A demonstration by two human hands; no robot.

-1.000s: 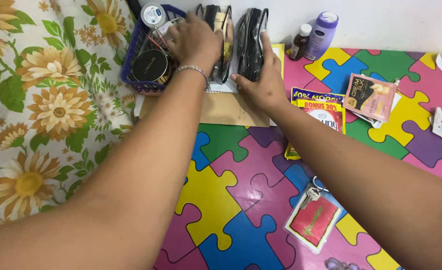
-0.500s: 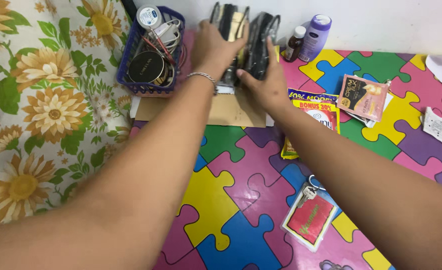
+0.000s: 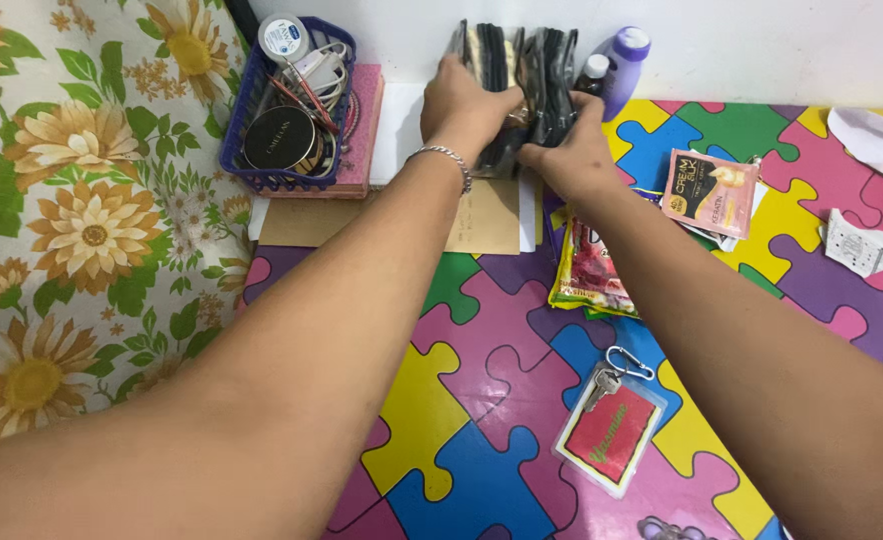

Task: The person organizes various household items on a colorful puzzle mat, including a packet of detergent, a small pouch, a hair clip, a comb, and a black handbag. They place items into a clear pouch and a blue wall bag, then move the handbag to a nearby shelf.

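Note:
Two clear pouches with black trim (image 3: 522, 70) stand upright against the white wall at the back of a colourful puzzle-pattern mat (image 3: 482, 400). My left hand (image 3: 464, 100), a silver bracelet on its wrist, grips the left pouch. My right hand (image 3: 572, 150) presses on the right pouch from the front and right. Both arms reach far forward across the mat. A brown envelope (image 3: 307, 222) lies flat under and in front of the pouches.
A blue basket (image 3: 247, 150) with a round black tin, a small jar and cables sits on a pink book at the back left. A purple bottle (image 3: 624, 60), sachets (image 3: 707, 190), snack packets (image 3: 592, 275), a red key tag (image 3: 617, 435) and paper scraps lie around. Floral bedding (image 3: 82, 220) fills the left.
Both hands slid the two pouches to the right along the wall, pressing them together. The basket and pink book beneath it now stand apart from them. The yellow packets by my right wrist shifted.

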